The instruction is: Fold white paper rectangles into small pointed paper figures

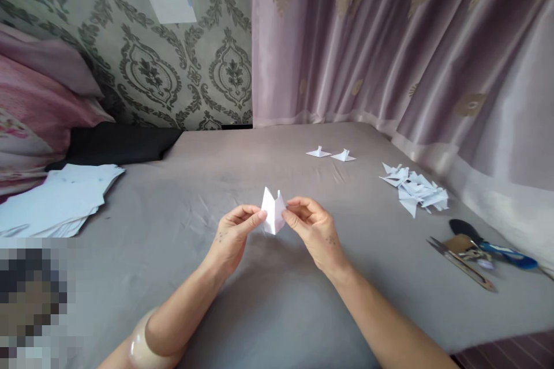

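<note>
A small folded white paper piece, pointed at the top, is held upright between my hands above the grey sheet. My left hand pinches its left edge between thumb and fingers. On the other side, my right hand grips the right edge the same way. Farther back stand two finished-looking folded paper figures with flat wings, one on the left and one on the right. To the right lies a heap of similar folded paper pieces.
A stack of white paper sheets lies at the left beside a black cloth. Thread snips and a blue-handled tool rest at the right. Curtains and a patterned wall bound the back.
</note>
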`<state>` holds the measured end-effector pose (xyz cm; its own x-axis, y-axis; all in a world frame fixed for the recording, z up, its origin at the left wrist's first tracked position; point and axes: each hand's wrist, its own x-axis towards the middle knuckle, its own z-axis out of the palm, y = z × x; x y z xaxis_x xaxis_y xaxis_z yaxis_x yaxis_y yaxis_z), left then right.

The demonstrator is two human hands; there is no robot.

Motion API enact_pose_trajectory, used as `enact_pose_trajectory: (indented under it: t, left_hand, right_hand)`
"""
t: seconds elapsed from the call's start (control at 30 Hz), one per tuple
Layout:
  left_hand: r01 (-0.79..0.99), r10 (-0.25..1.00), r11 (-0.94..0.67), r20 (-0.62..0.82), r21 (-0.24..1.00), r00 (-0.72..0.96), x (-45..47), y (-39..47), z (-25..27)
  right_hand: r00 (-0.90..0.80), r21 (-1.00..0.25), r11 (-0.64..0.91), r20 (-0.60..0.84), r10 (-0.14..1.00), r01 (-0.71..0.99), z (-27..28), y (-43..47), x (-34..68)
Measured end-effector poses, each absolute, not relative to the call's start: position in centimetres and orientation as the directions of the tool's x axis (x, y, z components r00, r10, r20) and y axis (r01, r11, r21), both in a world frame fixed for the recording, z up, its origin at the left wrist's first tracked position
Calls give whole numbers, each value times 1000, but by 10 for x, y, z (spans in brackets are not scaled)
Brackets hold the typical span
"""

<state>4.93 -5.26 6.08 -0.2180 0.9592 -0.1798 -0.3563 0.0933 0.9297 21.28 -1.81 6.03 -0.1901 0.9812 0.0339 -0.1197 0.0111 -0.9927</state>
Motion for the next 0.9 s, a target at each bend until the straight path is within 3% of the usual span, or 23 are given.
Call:
enact_pose_trajectory:
  t: [0.17, 0.3, 0.47, 0.73, 0.9]
  left_hand:
    - [-283, 962, 11, -88, 959, -259, 53, -55, 60]
    - [-176, 953, 11, -63, 984, -295, 55, -57, 64]
    - [-212, 964, 16, -72, 977, -257, 53, -57, 64]
    - [-193, 947, 46, -104, 980, -305, 51, -55, 62]
    - [-114, 947, 12, -48, 993, -317, 52, -57, 67]
  right_hand:
    - [-38, -993, 98, 101, 994, -73, 54, -15, 212]
    - [-55, -996, 83, 85, 995, -41, 55, -16, 212]
    - [-172, -994, 34, 52, 984, -104, 58, -19, 212]
    - [-87, -993, 110, 107, 991, 32, 58, -18, 212]
    - [-70, -986, 127, 120, 990, 108, 61, -18, 213]
